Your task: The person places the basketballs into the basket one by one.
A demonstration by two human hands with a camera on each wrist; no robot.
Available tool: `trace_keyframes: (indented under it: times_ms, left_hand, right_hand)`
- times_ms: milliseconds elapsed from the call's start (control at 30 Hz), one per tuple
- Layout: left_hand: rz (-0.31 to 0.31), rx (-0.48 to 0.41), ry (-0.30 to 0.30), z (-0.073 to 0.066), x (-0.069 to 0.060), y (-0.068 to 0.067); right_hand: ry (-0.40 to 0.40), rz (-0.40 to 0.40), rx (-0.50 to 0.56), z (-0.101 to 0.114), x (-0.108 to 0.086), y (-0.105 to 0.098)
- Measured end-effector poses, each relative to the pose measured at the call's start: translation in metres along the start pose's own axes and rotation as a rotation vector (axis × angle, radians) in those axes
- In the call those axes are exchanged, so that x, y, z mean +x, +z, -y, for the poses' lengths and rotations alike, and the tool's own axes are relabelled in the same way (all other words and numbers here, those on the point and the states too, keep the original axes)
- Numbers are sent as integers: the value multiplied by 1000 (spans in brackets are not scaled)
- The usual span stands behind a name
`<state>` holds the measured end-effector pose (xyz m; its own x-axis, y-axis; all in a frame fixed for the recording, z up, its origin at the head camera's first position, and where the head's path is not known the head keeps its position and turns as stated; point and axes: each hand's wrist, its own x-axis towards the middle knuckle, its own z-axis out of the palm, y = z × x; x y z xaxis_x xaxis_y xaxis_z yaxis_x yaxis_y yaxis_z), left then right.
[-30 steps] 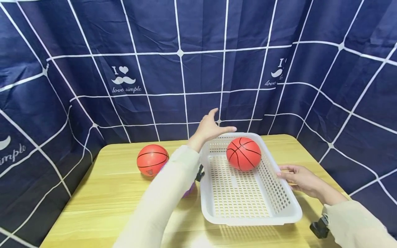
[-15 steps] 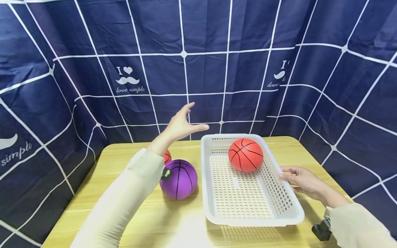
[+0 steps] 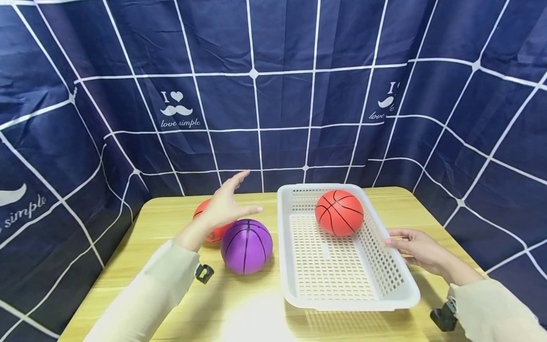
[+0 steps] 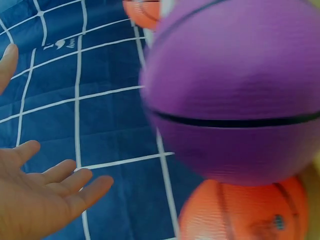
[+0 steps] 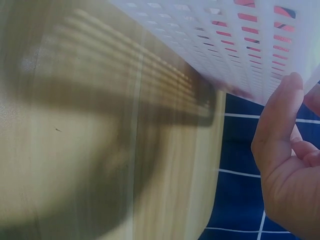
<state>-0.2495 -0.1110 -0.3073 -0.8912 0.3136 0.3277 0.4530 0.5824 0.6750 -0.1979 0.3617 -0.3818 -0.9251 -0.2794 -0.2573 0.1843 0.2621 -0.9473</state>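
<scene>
The left hand (image 3: 222,206) had swung lower and farther left than it was half a second earlier, coming to hang beside a purple ball (image 3: 246,246), thumb and fingers spread wide and nothing in its grasp. The purple ball sat on the table, left of a white basket (image 3: 346,304) and apart from it. A red ball (image 3: 218,233) lay just behind, partly hidden by the hand; whether the two balls touched could not be told. A second red ball (image 3: 339,213) rested inside the basket, near its far end, while the right hand (image 3: 420,249) held the basket's right rim with curled fingers.

The round balls looked liable to roll: a nudge from the spread fingers could send the purple ball into its red neighbor, and a pull on the rim could slide the basket or set its ball rolling.

Around the wooden table (image 3: 166,223) hung a navy curtain (image 3: 282,99) with white lines, printed "I," a heart, a mustache and "love simple," the wording partly lost in a fold at right. A mark on the nearer red ball was illegible.
</scene>
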Motion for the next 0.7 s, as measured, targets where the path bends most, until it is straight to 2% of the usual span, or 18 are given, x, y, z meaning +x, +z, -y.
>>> trace_keyframes:
  times_ms: [200, 367, 600, 700]
  left_hand:
    - [4, 49, 22, 18, -26, 14]
    - [0, 48, 24, 33, -42, 25]
    - [6, 55, 28, 47, -55, 33]
    - [31, 73, 10, 50, -58, 35]
  right_hand:
    - [-3, 4, 0, 0, 0, 1]
    - [-7, 10, 11, 1, -1, 1]
    - [-10, 19, 29, 0, 0, 0]
    - [-9, 19, 33, -1, 0, -1]
